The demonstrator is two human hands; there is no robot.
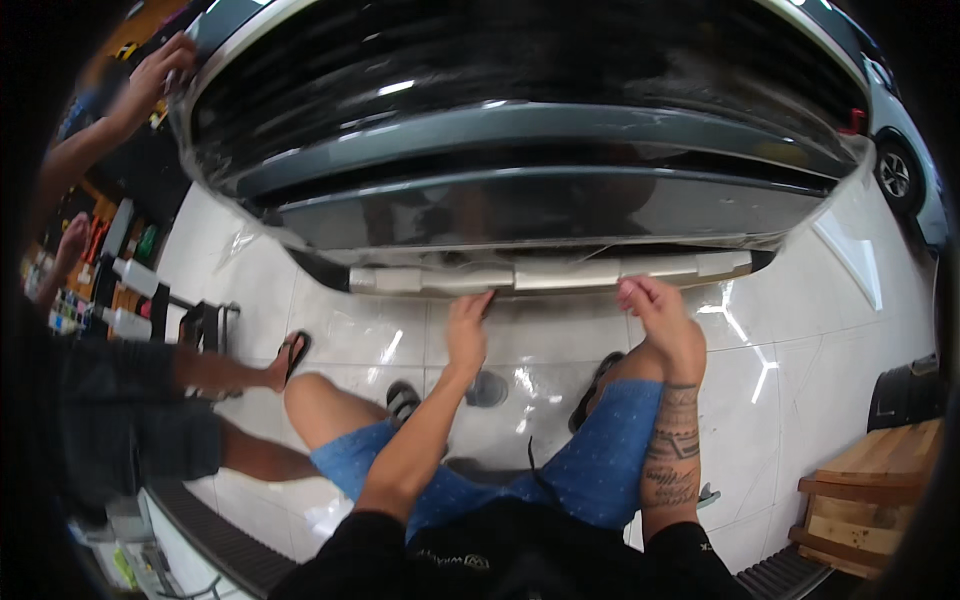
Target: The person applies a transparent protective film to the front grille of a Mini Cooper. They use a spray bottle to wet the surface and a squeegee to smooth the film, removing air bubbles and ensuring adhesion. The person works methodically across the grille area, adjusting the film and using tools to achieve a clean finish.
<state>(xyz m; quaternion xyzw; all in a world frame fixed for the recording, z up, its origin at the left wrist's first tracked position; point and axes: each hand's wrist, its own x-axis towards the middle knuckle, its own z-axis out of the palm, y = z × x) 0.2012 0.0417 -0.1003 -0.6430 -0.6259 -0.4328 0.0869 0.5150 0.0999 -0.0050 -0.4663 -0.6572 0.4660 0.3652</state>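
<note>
In front of me is the dark front bumper [560, 207] of a car, with clear film [230, 205] hanging loose past its corners. Overlapping pale strips of tape [570, 274] run along its lower edge. My left hand [467, 335] is at that edge, left of the middle, fingers drawn together; a small dark bit shows at the fingertips, too unclear to name. Further right, my right hand [660, 315] is raised just below the taped edge with fingers curled into a pinch. What it pinches, if anything, is hidden.
On the left another person stands with a hand [165, 72] at the bumper's corner. Bottles [135, 277] and a black stand [210, 328] are beside them. A wooden crate [870, 500] is at the lower right, and another car's wheel [897, 175] shows at the far right.
</note>
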